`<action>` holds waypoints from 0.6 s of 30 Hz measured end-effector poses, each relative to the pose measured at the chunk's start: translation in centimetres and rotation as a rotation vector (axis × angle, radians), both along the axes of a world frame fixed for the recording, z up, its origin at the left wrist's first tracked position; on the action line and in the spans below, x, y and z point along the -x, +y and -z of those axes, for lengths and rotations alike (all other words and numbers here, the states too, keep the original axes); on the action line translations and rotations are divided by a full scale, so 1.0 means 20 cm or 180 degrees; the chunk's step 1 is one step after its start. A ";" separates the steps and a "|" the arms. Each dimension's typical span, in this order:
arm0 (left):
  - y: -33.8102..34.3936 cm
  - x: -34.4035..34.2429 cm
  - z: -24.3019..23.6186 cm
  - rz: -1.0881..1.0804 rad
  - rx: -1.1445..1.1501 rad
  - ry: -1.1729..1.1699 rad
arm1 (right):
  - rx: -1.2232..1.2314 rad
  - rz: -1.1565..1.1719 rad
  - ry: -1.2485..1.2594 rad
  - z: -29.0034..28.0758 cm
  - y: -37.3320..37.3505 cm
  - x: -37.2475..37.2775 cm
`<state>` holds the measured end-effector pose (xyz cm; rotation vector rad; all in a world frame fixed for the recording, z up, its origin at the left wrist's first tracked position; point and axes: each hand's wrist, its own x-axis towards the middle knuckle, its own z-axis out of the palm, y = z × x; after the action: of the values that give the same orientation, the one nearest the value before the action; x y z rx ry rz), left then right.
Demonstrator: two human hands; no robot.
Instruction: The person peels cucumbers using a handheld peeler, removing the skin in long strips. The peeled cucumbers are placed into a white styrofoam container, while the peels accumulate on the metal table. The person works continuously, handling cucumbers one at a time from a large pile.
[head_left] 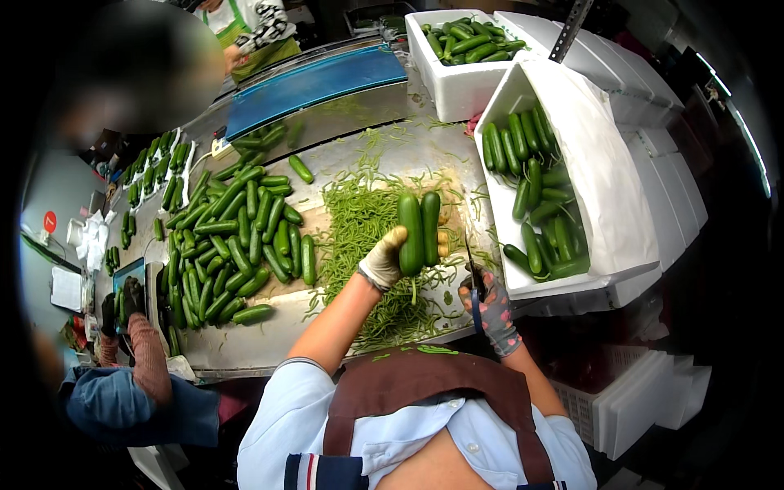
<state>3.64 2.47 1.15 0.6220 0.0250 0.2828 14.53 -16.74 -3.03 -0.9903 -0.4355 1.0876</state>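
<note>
1. Cucumbers (409, 234), two of them, are held nearly upright in the head view, above the desk (233, 351); a short stem hangs down below the thicker one.
2. Left grip (383, 259), in a pale glove, is closed around both of them together, and its fingertips (443, 238) show beyond the slimmer one.
3. Right grip (494, 310), in a grey patterned glove, is curled around the handles of the scissors (477, 309). The blades point upward, near those left fingertips; how far they are opened, I cannot tell.
4. Below lie many thin green pieces (359, 220). To the left is a big cucumber pile (237, 245), and to the right a white foam box (516, 91) with more cucumbers inside.
5. In my judgement, the blades could cut the glove, because the fingertips are so near. One cucumber could slip out, since a single hand carries two smooth things. A careless swing of the points could also scratch the skin.
</note>
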 end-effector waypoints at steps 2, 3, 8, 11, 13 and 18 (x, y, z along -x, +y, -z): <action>0.03 0.10 -0.01 0.0266 -0.0597 0.0195 | 0.0088 -0.0033 -0.1793 -0.08 0.04 0.02; 0.04 0.14 -0.03 0.0340 -0.0730 0.0383 | 0.0154 0.0091 -0.2644 -0.12 0.06 0.04; 0.04 0.27 -0.07 0.0418 -0.2197 0.1146 | 0.0700 -0.0251 -0.0150 -0.21 0.06 0.09; 0.03 0.29 -0.11 0.0563 -0.3087 0.1522 | 0.0362 -0.0315 -0.2102 -0.04 0.00 0.05; 0.02 0.31 -0.12 0.0439 -0.3758 0.1664 | 0.0828 -0.0353 -0.4302 0.00 0.01 0.03; 0.01 0.33 -0.16 0.0413 -0.4657 0.1683 | 0.1125 -0.0797 -0.2825 -0.19 0.00 0.05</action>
<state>-2.96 2.71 4.36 2.1330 0.3031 -0.0519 13.45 -16.68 0.71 -1.7650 -1.1320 0.9103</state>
